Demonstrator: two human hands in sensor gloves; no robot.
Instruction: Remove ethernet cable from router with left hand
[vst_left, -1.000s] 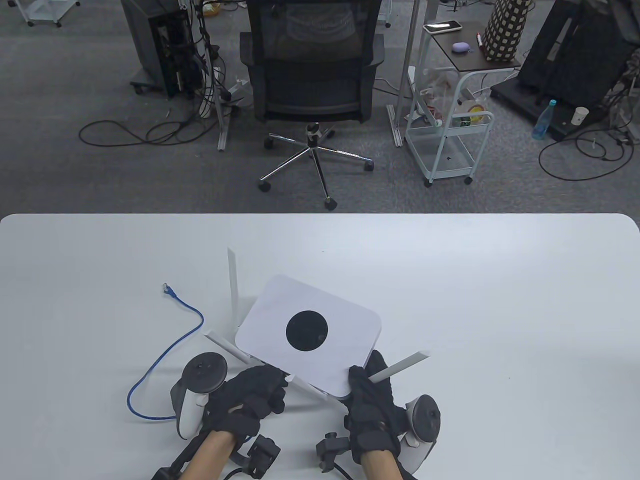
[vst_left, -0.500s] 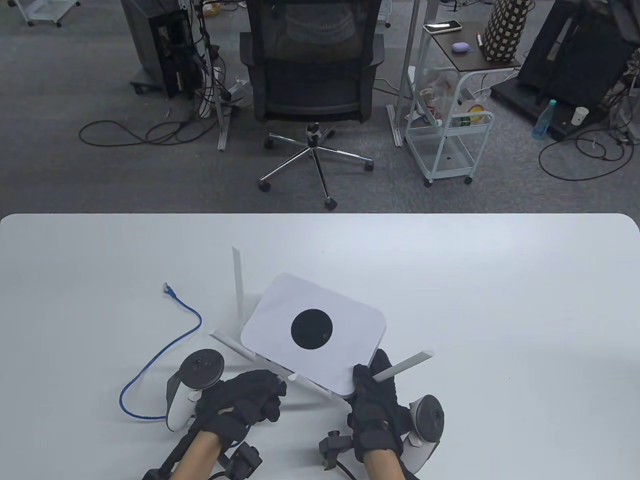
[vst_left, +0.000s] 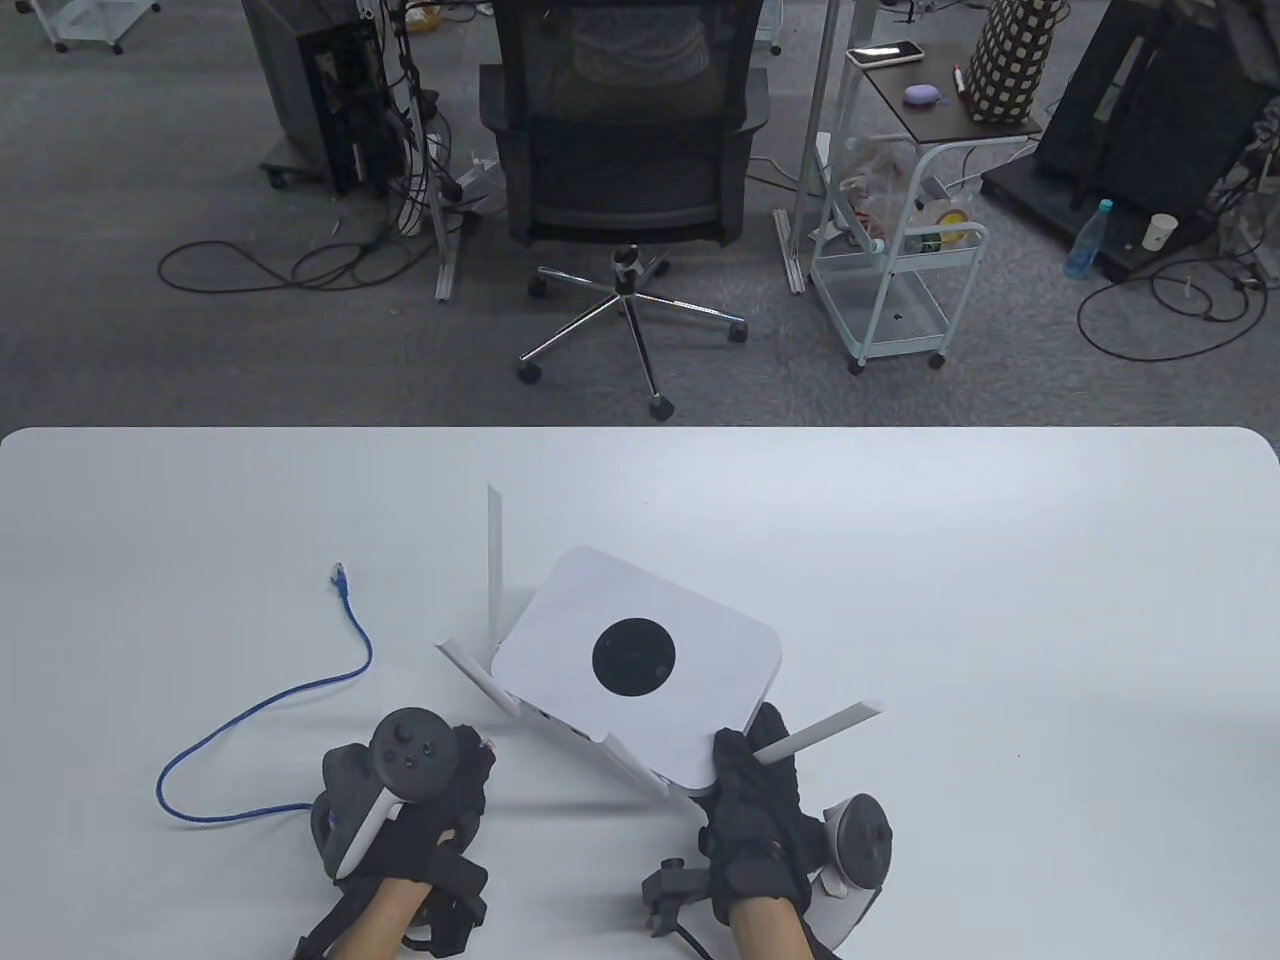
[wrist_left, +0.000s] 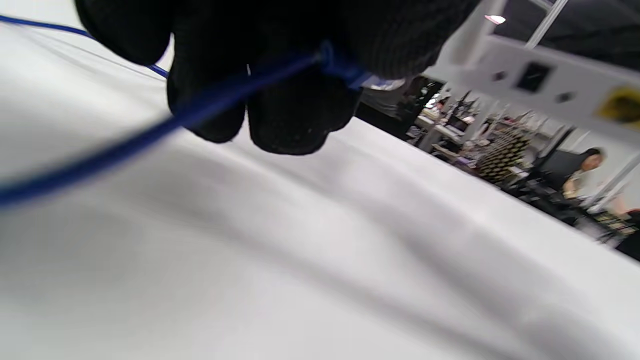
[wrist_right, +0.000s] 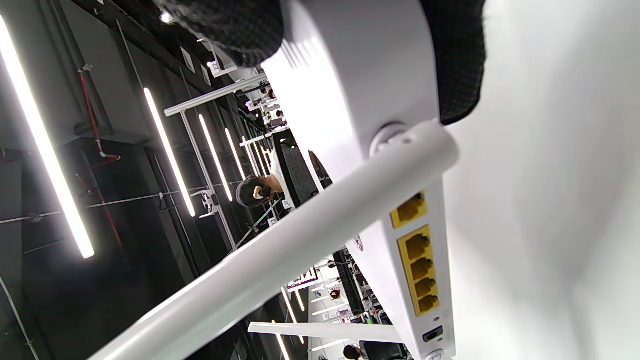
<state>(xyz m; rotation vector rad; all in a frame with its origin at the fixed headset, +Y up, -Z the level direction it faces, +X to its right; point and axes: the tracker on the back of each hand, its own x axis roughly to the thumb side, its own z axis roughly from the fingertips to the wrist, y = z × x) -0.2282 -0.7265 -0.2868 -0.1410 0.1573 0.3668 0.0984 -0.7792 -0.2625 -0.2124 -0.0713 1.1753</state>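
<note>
Right now my left hand (vst_left: 400, 800) sits near the near edge of the tabletop (vst_left: 1000, 600), left of centre, curled closed with the tracker (vst_left: 405, 760) riding on its back. From the left wrist view I can see its gloved fingers (wrist_left: 280, 110) bunched together and pinching the blue ethernet cable (vst_left: 260, 700) just behind its plug (wrist_left: 350, 75); that plug is out in the open, apart from the router's rear face. From my hand the cable loops leftward across the tabletop, then curves back up to its other plug (vst_left: 340, 578), which lies loose on the tabletop left of the router.

The router (vst_left: 640, 665) is a white slab with a black disc (vst_left: 633, 657) on top, sitting just left of the middle of the tabletop toward the near edge, turned at an angle. One antenna (vst_left: 494, 565) stands upright at its far-left corner, another (vst_left: 475, 680) lies out along its left side, and a third (vst_left: 820, 730) sticks out to the right.

My right hand (vst_left: 755, 800) grips the router's near-right corner, fingers clamped over the edge beside that third antenna. The right wrist view shows the thumb (wrist_right: 235, 30) on one face and a finger (wrist_right: 457, 60) on the other, with the row of yellow ports (wrist_right: 420, 267) on the rear face all unoccupied. The two hands are well apart.
</note>
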